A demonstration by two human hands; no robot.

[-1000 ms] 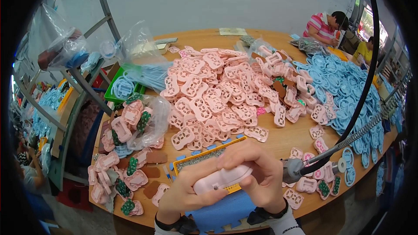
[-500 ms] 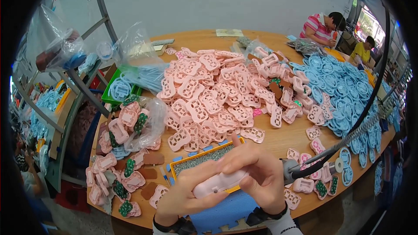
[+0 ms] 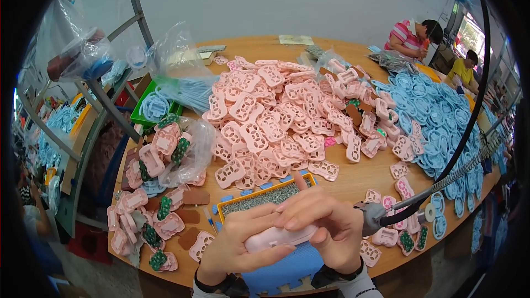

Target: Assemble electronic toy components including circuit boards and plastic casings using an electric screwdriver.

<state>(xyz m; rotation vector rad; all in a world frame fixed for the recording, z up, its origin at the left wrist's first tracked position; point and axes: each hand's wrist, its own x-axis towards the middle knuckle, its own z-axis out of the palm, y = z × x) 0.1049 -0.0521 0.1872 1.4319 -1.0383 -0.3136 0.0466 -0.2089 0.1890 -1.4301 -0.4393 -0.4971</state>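
I had the left hand [image 3: 240, 240] and the right hand [image 3: 334, 223] both gripping a pink case [image 3: 281, 238], raised above the near blue mat [image 3: 273, 275], with a yellow tray [image 3: 220, 208] just beyond. The left thumb lay along the case's near edge, the right thumb by its right end. I judged that a good hold needed even pressure from both sides, no tilt, and forearms clear of the loose pink frames [image 3: 265, 124] on the bench [image 3: 353, 185].
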